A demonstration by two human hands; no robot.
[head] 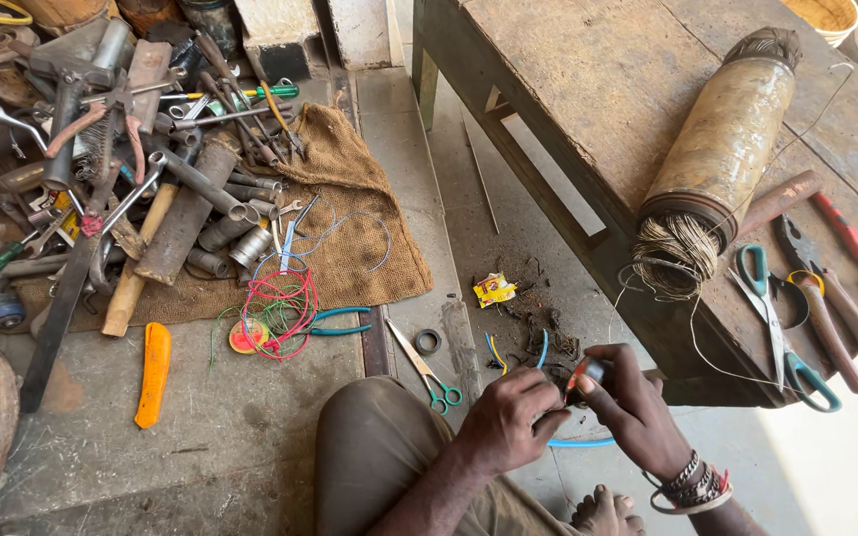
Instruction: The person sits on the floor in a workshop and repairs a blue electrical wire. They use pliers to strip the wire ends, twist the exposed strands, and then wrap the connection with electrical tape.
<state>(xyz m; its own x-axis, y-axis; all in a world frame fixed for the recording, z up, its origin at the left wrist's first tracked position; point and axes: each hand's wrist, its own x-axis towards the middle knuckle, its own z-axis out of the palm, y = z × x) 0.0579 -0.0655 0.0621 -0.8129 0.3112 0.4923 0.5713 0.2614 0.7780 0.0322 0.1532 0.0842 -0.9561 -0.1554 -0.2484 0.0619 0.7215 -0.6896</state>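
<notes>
Head view: low in the middle of the frame the person's left hand [513, 417] and right hand [633, 407] meet over the concrete floor [250, 437], working on a small dark cylindrical piece with a red tip [585, 375]. The right fingers pinch that piece near its red end; the left fingers are curled in against it from the other side, apparently gripping a thin wire, though what they hold is hidden under the knuckles. A blue insulated wire [580, 443] runs beneath both hands and curls up at centre frame beside short yellow and blue offcuts.

As a judgement, the work looks mid-way: stripped scraps and dark debris [538, 333] lie on the floor just above the hands, suggesting some cutting is done, yet the piece is not laid down and the joint itself cannot be seen.

At right, a long brass-coloured wire-wound cylinder [722, 149] lies on the worn wooden counter [588, 89], a fine strand trailing from it toward the hands; whether it reaches them is hard to tell. Green-handled scissors [772, 318] lie on the counter, a smaller green-handled pair [429, 375] on the floor. A heap of wrenches and pipes on brown burlap [350, 238] fills the upper left. The counter's right end is cut off.
</notes>
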